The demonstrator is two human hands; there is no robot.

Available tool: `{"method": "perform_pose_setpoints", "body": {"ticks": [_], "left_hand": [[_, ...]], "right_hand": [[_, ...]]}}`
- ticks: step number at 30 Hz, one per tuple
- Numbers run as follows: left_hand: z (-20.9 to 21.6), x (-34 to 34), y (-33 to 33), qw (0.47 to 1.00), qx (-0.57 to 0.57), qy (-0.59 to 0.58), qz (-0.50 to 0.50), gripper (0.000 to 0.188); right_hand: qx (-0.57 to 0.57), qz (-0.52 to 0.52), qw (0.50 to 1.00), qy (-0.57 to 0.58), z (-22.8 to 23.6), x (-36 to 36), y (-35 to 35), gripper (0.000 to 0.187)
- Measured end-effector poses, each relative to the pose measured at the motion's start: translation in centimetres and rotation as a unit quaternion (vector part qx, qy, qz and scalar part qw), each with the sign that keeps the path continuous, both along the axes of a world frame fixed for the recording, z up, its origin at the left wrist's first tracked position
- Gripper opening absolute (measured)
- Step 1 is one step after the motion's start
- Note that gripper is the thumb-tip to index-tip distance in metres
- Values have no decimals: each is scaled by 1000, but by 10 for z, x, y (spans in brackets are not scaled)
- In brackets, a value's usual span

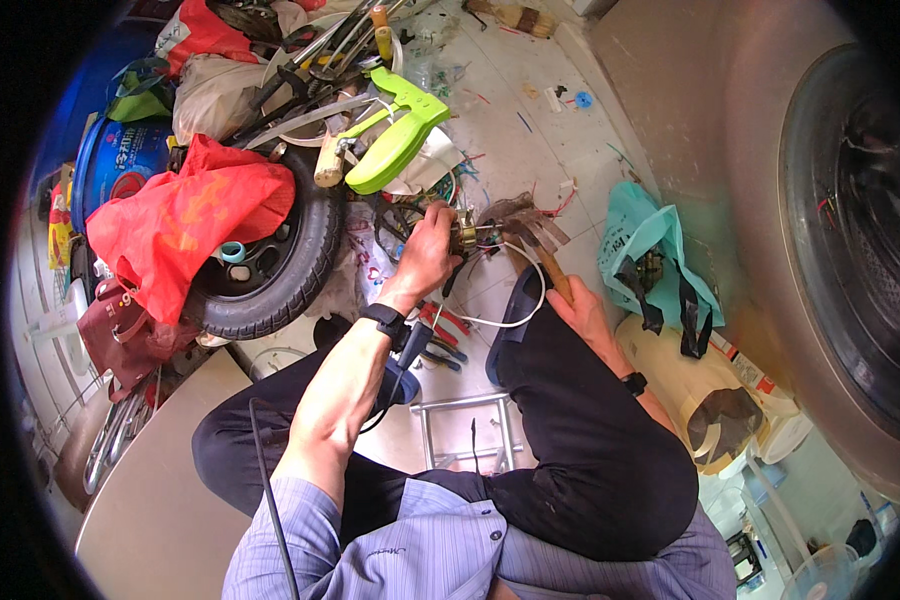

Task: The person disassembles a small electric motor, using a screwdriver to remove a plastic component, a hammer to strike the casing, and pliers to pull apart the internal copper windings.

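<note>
My left hand (428,255) is closed around a small brass-coloured metal part (465,232), round like a small motor, with thin wires at its right side. My right hand (582,312) grips the wooden handle of a hammer (560,272); its dark head lies just right of the metal part, its outline hard to make out. A white cable (533,312) loops from beside the metal part down between my knees. Below my left hand, red-handled pliers (444,320) and other hand tools lie on the floor.
A black tyre (315,275) with a red bag (195,215) on it stands at left. A lime-green handled tool (400,140) tops a pile of tools. At right are a teal bag (642,235) and a round-doored machine (710,120). A metal frame (467,403) sits between my legs.
</note>
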State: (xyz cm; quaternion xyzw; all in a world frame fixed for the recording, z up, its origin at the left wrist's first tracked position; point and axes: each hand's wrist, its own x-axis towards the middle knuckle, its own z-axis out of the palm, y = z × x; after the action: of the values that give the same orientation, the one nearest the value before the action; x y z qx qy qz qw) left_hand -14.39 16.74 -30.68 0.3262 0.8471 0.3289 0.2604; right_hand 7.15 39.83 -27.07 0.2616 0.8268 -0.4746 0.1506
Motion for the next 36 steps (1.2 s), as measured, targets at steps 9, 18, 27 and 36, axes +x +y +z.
{"method": "perform_pose_setpoints", "body": {"ticks": [9,18,27,36], "left_hand": [[-9,6,0,998,9,53,14,76],[-11,5,-2,999,13,52,8,75],[-10,9,-5,999,2,32,11,76],[-16,10,-3,997,21,77,12,76]], "right_hand": [[7,32,999,35,27,-30,1,27],[-29,1,1000,9,12,-32,-4,29],[16,39,999,-3,-8,-28,-2,26],[68,78,995,-2,-3,-25,3,26]]}}
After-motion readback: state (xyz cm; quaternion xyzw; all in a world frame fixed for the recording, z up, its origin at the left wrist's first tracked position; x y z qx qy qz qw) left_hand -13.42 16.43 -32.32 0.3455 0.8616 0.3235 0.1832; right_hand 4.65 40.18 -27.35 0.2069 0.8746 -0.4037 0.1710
